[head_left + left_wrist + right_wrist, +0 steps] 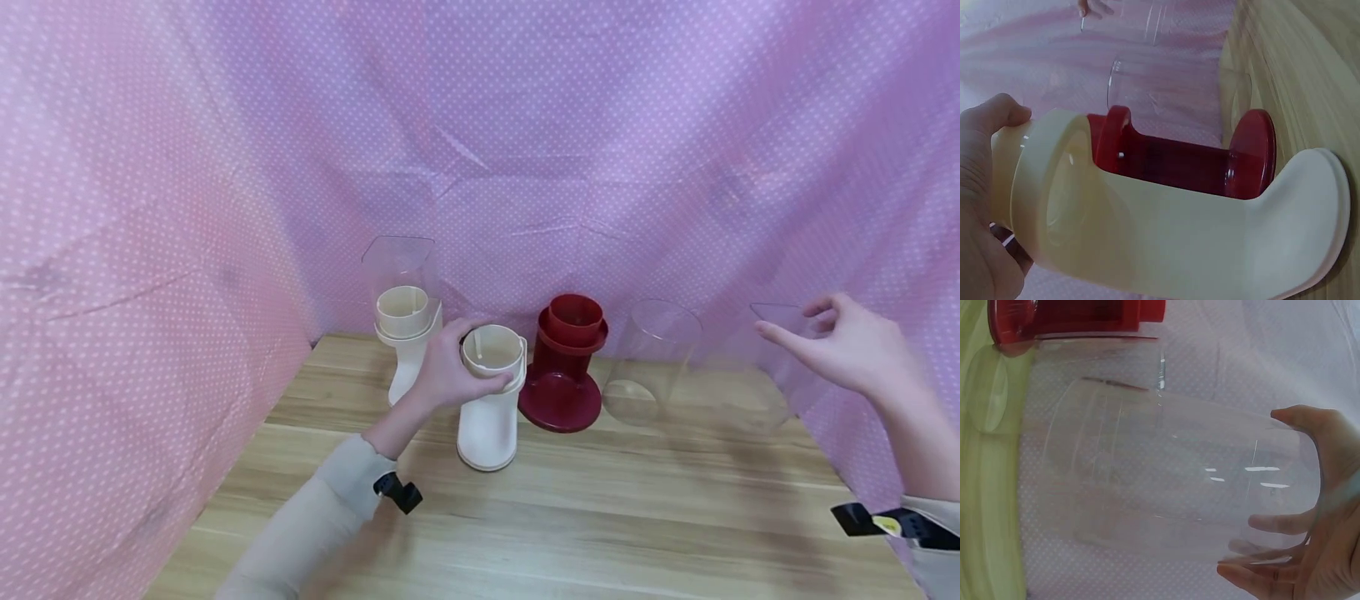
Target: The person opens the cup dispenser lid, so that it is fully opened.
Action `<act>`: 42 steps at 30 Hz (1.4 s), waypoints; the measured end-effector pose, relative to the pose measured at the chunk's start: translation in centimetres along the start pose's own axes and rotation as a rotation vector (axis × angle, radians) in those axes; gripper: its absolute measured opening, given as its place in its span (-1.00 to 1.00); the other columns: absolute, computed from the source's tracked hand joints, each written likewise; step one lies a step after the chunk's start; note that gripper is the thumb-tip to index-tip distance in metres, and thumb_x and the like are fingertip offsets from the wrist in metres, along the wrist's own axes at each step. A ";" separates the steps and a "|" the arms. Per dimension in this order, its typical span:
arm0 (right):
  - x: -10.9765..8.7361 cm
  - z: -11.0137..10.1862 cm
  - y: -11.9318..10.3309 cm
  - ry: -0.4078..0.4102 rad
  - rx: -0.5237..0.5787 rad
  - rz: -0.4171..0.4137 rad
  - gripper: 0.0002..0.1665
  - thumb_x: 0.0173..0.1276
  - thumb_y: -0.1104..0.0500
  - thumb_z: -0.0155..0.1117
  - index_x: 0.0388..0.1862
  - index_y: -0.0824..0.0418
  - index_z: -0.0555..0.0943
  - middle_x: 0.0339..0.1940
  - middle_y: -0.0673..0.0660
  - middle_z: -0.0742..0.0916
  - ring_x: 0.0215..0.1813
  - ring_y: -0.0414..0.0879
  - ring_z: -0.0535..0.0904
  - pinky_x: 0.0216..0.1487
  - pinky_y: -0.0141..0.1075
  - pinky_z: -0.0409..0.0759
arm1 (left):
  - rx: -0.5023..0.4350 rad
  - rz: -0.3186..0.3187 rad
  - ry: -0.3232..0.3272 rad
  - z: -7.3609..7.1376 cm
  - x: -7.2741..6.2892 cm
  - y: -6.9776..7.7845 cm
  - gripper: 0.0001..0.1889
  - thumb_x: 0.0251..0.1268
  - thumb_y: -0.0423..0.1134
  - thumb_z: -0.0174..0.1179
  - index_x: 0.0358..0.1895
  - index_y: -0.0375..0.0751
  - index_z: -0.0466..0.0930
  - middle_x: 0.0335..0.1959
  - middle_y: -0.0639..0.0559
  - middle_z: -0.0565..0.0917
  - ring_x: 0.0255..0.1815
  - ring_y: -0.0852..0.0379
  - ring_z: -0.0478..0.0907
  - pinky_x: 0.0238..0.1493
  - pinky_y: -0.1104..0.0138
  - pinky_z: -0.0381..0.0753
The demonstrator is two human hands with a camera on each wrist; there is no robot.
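My left hand (pixel 450 367) grips the round collar of a cream plastic stand (pixel 487 429), thumb and fingers on either side of the top. The stand is upright on the table, with a rounded foot; in the left wrist view its curved body (pixel 1179 231) fills the front. At the right, my right hand (pixel 862 346) holds a clear plastic container (pixel 1172 469) by one end, with the thumb on one side and fingers round the other. A dark red stand (pixel 562 408) with a cup-like top is just right of the cream one.
A clear cylinder (pixel 652 358) stands on the wooden table (pixel 570 533) beside the red stand. Behind my left hand is a second cream stand (pixel 407 367) with a clear container (pixel 397 262) at its top. Pink dotted cloth (pixel 480 125) hangs behind and at both sides.
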State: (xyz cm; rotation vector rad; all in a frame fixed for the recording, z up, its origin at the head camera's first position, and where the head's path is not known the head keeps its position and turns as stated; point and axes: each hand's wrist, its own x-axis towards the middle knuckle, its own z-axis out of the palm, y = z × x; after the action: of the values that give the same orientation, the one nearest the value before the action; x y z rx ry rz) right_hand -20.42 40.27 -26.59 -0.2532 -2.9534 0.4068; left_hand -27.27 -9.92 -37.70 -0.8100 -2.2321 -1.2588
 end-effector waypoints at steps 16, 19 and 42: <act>3.6 5.6 1.6 -0.010 -0.030 0.030 0.31 0.30 -0.70 0.10 0.39 0.46 0.29 0.22 0.71 0.52 0.12 0.70 0.50 -0.29 0.29 0.53 | -0.011 -0.138 0.047 1.1 3.3 -3.4 -0.16 -0.18 -0.14 0.62 0.35 -0.20 0.62 0.26 -0.19 0.73 0.29 -0.20 0.63 0.50 -0.18 0.46; 4.1 7.1 1.9 -0.011 -0.003 0.032 0.31 0.29 -0.70 0.13 0.36 0.48 0.29 0.19 0.71 0.53 -0.03 0.62 0.59 -0.36 0.18 0.53 | -0.034 -0.173 0.055 1.2 3.6 -4.0 -0.17 -0.16 -0.17 0.61 0.36 -0.19 0.61 0.26 -0.21 0.72 0.30 -0.22 0.61 0.61 -0.19 0.31; 5.3 12.8 1.7 -0.055 0.066 0.130 0.53 0.17 -0.76 0.18 0.42 0.61 0.20 0.22 0.71 0.47 0.14 0.63 0.51 -0.12 0.32 0.60 | -0.008 -0.256 -0.003 1.6 5.8 -6.4 -0.17 -0.06 -0.13 0.52 0.43 -0.14 0.54 0.28 -0.15 0.68 0.28 -0.15 0.56 0.36 -0.07 0.57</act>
State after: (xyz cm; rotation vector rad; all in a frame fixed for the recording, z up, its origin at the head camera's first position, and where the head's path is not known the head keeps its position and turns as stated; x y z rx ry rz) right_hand -27.56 39.58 -38.62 -0.4345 -2.9798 0.5351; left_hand -35.95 -9.59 -38.67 -0.5401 -2.3924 -1.3817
